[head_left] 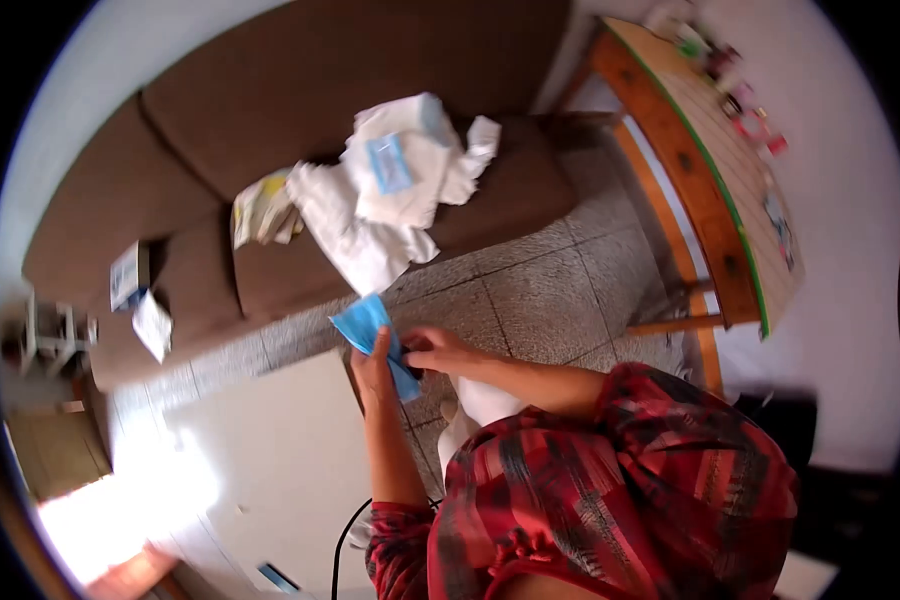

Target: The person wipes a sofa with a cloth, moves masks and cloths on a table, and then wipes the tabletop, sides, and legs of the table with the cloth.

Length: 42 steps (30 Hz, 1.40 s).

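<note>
My left hand is closed around a blue face mask, thumb on top, with part of the mask sticking out past the fingers. Close beside it, my right hand has its fingers bent together near the mask's edge. A small dark thing shows at those fingertips, too blurred to name. Beyond my hands, a pile of white cloths lies on the brown sofa. On top of that pile rests a flat blue and white packet.
A wooden desk with small items along its back stands at the right. On the sofa's left part are a box and a white paper; printed cloth or paper lies mid-sofa. A pale tabletop with a phone-like object is at lower left.
</note>
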Motion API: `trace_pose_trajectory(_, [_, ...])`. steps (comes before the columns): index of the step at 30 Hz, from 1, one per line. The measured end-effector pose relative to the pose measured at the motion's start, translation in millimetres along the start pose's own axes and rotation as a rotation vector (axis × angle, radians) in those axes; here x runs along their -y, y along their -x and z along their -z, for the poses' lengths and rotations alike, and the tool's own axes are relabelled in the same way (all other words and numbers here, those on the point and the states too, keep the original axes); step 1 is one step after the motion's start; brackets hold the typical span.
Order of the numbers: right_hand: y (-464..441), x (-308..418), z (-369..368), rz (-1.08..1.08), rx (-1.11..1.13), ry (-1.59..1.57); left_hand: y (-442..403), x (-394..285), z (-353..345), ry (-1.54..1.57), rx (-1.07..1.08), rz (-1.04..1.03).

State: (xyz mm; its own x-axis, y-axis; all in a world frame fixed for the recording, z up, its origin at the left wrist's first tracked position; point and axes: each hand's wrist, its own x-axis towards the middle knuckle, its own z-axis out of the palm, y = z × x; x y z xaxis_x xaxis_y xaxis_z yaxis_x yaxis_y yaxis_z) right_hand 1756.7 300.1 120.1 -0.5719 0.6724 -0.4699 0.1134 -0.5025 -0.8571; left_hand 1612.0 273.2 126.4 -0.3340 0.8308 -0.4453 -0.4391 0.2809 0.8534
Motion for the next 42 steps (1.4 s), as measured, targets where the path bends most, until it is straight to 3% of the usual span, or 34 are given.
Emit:
trace_pose_trajectory(4, [90,-13,84,-0.125,-0.081,-0.579,31,21,-85,-0.182,0.259,0.213])
trace_pose_trajectory(8, [184,-38,183,-0.051,-0.486,-0.575,40,60,-162,-0.199,0.399,0.26])
trace_pose_trajectory(13, [278,-86,306,0.057,-0.779,-0.837,49,91,-277,-0.373,0.534,0.314])
trace_pose_trajectory(16, [314,-159,389,-0.051,-0.904,-0.61,43,135,-359,-0.39,0.561,0.274])
trace_pose_trajectory(18, [343,-195,426,-0.292,-1.151,-0.259,49,153,-416,-0.4,0.541,0.293])
trace_pose_trajectory(20, [380,-223,454,-0.377,-1.236,-0.449,35,181,-462,-0.387,0.561,0.295])
trace_pose_trajectory(23, [424,-252,485,-0.382,-1.24,-0.619,29,192,-541,-0.473,0.502,0.467])
trace_pose_trajectory(25, [443,-248,499,-0.338,-1.269,-0.615,18,203,-582,-0.439,0.684,0.474])
trace_pose_trajectory(28, [454,-242,513,-0.299,-1.341,-0.607,-25,241,-639,-0.082,0.755,0.673])
trace_pose_trajectory(30, [456,-240,512,-0.304,-1.442,-0.566,-49,261,-677,0.09,0.896,0.588])
trace_pose_trajectory(31, [457,-236,509,-0.281,-1.427,-0.623,-64,282,-701,0.265,0.751,0.585])
trace_pose_trajectory(32, [458,-232,506,-0.242,-1.408,-0.688,-81,303,-721,0.416,0.779,0.482])
trace_pose_trajectory(34, [461,-214,502,-0.196,-1.446,-0.725,-76,291,-771,0.336,0.524,0.508])
trace_pose_trajectory(38, [465,-197,501,-0.217,-1.541,-0.629,-94,300,-840,0.215,0.512,0.499])
trace_pose_trajectory(42, [454,-173,503,-0.289,-1.645,-0.628,-113,316,-885,0.045,0.552,0.643])
